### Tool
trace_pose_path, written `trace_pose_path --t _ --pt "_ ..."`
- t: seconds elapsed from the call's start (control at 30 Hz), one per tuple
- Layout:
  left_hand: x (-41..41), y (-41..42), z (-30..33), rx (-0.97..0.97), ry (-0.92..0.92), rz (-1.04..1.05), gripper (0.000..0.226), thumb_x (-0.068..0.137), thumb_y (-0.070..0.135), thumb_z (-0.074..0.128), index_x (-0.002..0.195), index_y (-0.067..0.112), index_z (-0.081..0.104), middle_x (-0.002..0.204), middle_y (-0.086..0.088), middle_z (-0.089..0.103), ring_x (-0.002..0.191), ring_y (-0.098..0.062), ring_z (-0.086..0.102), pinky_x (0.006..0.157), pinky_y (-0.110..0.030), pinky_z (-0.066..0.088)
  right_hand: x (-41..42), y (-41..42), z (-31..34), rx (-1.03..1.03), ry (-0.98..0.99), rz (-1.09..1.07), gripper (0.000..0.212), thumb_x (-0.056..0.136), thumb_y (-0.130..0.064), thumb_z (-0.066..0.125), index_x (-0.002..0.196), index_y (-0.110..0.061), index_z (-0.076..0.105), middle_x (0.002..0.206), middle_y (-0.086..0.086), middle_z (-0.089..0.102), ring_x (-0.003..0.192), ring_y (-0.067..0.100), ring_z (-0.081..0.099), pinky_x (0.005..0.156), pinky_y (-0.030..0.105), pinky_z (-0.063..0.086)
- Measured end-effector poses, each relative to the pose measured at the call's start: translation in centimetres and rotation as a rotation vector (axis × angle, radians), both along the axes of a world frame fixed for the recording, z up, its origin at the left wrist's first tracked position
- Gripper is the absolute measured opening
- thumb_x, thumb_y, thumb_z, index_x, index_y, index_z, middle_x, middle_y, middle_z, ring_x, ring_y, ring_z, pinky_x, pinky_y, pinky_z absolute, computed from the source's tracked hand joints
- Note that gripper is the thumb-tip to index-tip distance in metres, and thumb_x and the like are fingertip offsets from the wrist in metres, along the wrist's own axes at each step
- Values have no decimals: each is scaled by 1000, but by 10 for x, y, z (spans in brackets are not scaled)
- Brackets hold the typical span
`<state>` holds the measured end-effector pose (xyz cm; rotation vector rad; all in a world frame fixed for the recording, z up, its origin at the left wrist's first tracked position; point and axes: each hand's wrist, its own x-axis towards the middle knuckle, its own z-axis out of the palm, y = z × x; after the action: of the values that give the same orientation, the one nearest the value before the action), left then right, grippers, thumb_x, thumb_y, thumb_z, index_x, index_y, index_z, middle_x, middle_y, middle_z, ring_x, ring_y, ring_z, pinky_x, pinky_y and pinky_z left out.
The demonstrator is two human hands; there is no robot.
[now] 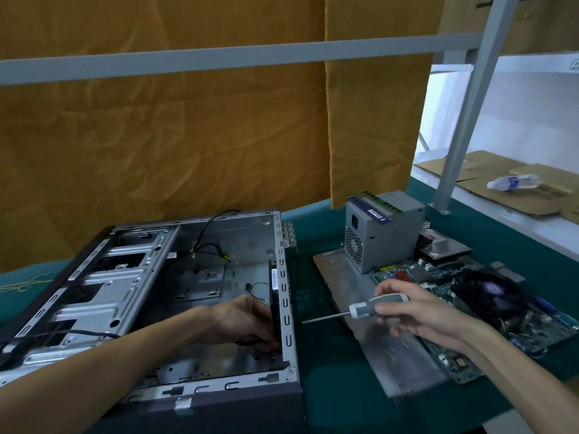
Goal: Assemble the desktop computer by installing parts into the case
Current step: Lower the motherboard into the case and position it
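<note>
Green mat (329,364): our left hand (247,324) pins fan (275,308) inside case (286,308); right hand (416,314) grips screwdriver (369,306) — keep shaft square.

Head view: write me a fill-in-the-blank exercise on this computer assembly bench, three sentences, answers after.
1. The right hand holds a ______ by its grey and white handle.
2. The left hand reaches inside the open ______, at its rear wall.
3. The power supply stands outside the case, and the motherboard lies on the ______ mat.

Missing words: screwdriver; case; green
</note>
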<state>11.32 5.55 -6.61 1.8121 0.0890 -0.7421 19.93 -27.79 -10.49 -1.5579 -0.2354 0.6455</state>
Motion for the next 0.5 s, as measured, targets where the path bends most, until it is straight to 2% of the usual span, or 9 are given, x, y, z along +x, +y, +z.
trace_pose_path --t 0.03,0.13,0.17,0.27,0.3,0.4,0.43,0.5 --pt "0 0 -1 0 2 1 29 91 -9 68 79 14 81 79 -5 77 62 -8 70 55 -13 51 0 0 -1 -25 -19 -23 30 85 -18 78 102 -1 61 84 17 67 68 24 65 50 29 51" --pt "0 0 -1 -7 11 5 30 91 -9 67 80 14 82 79 -4 77 61 -7 70 55 -13 51 -2 7 -9 -173 -78 -46 41 96 -39 66 106 0 64 70 18 65 48 24 58 37 26 42" --pt "0 0 -1 -12 15 8 29 91 -10 67 81 13 82 80 -5 77 62 -8 71 56 -13 51 -2 5 -10 -162 -54 -35 40 96 -39 66 108 -1 64 74 18 67 52 25 60 37 26 41" --pt "0 0 -1 -17 18 8 31 91 -10 66 81 14 82 82 -5 78 65 -8 72 58 -14 53 -2 -5 -4 4 18 -28 30 90 -14 73 113 -2 58 89 15 68 71 26 66 47 29 48" --pt "0 0 0 -16 19 5 32 91 -10 66 81 15 82 82 -4 78 64 -7 71 58 -13 52 -1 -5 -3 -24 -9 -29 31 90 -12 73 114 -1 56 86 16 68 70 26 66 47 29 49" --pt "0 0 0 -17 18 1 38 92 -11 64 76 19 82 77 -1 77 58 -3 68 52 -10 48 -2 -1 -9 -140 -44 -12 39 97 -37 64 116 -3 58 74 19 67 56 28 62 40 27 45" --pt "0 -1 1 -18 17 -1 40 92 -11 64 74 19 82 75 0 77 57 -3 67 52 -10 47 -2 -2 -9 -121 -13 -2 39 98 -38 65 116 -4 58 77 18 67 58 28 62 41 28 45" --pt "0 -1 1 -20 14 -10 42 92 -11 63 72 20 82 72 2 76 54 -1 65 51 -9 46 -2 -5 -7 0 31 9 32 92 -25 74 112 -5 60 87 13 67 72 28 66 48 30 49"
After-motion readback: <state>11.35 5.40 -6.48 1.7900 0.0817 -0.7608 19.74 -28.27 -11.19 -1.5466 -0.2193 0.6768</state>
